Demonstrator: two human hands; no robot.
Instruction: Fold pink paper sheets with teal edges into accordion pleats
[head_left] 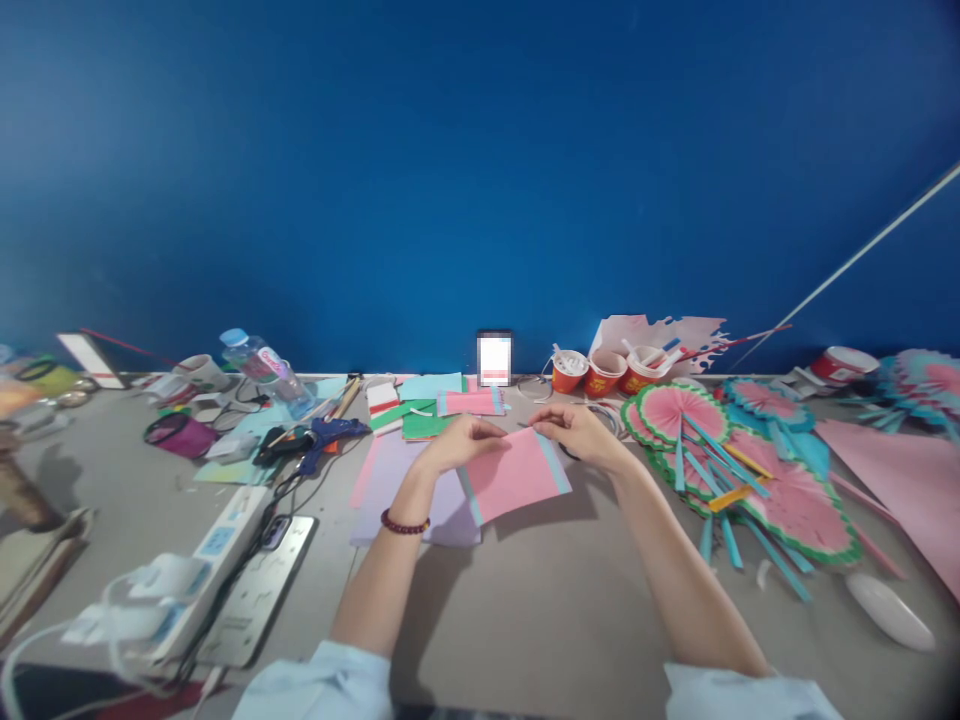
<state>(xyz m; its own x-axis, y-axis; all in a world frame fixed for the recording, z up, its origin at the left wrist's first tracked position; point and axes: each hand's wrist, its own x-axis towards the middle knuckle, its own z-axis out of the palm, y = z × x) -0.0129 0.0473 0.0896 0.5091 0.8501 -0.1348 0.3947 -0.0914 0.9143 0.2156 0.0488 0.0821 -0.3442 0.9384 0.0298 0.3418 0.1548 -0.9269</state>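
Observation:
A pink sheet of paper [512,476] with light blue strips along its two side edges is held up between my hands, tilted above the table. My left hand [463,444] pinches its top left part, thumb and fingers closed on the edge. At the top right corner, my right hand [574,432] also grips the sheet between thumb and fingers. Beneath and to the left lies a lilac sheet [405,490] on the table. Just beyond my hands rests a smaller folded pink piece with blue edges [471,402], beside green paper [424,426].
Pink, green and blue pleated paper fans [802,495] lie at the right, near a white computer mouse [891,612]. Red paper cups [570,372] stand at the back. On the left are a blue glue gun [330,432], a water bottle [266,368], a phone [259,592] and a power strip [217,545].

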